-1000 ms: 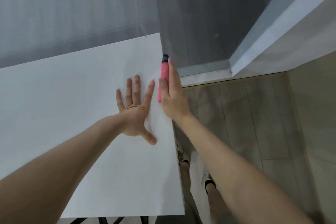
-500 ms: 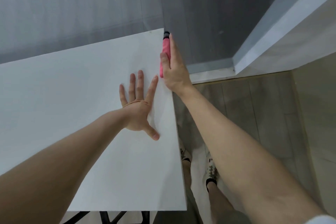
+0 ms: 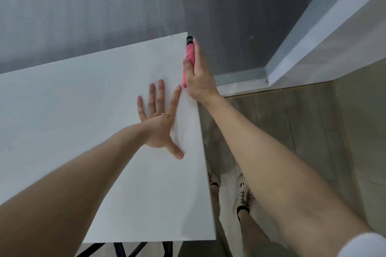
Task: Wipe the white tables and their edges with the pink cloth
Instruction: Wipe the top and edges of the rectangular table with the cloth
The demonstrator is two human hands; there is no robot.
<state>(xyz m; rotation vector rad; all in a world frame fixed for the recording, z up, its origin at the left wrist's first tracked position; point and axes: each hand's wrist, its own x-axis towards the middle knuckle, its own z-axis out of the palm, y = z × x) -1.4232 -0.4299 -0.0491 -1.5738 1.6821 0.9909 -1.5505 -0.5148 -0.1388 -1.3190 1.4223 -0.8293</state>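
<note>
The right hand [image 3: 200, 77] is pinching a folded pink cloth [image 3: 189, 56] with a dark tip against the side edge of the flat white surface [image 3: 73, 100]. Its thumb is lying on the top side and its straight fingers are running along the outer side. The cloth is sitting on that edge, just short of the far corner, at about 1 o'clock on the surface. The left hand [image 3: 157, 127] is resting palm down on the surface with fingers spread wide and holding nothing, and the right hand is lying at about 1 o'clock from it, near its index finger. At 5 o'clock the person's light laced shoes [image 3: 243, 198] are standing on the pale tiled floor [image 3: 302, 121]. A grey wall [image 3: 83, 6] is rising at 12 o'clock.
</note>
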